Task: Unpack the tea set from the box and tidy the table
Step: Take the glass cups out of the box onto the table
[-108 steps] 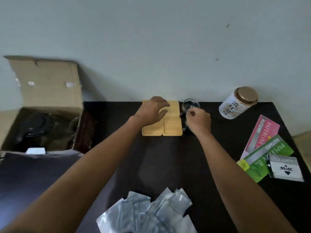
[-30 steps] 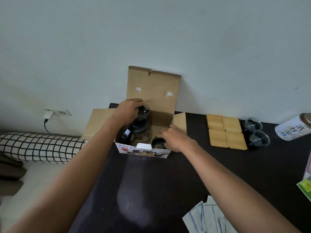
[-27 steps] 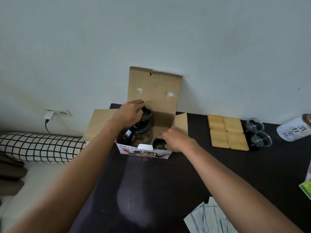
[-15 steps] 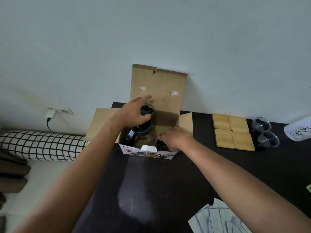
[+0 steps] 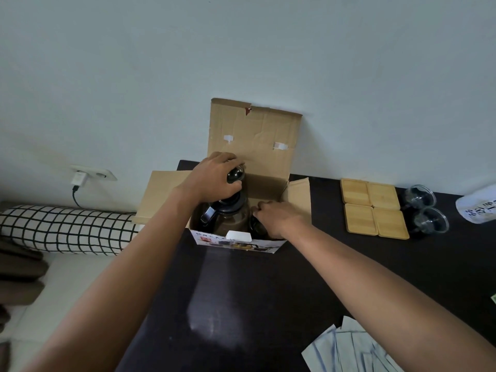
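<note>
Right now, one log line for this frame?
left hand: gripping teapot lid | right hand: inside box | teapot: in box | coasters, cups: on table

Teapot point(image 5: 228, 218) lid mostly under left hand point(image 5: 212, 181) — only the knob shows; lower body hidden by box point(image 5: 236, 241) wall. Right hand point(image 5: 279, 218) fingertips sunk inside box — what they touch can't be told. White jar point(image 5: 477, 210) and sachets point(image 5: 349, 353) cut off by frame edge; jar print unreadable.
</note>
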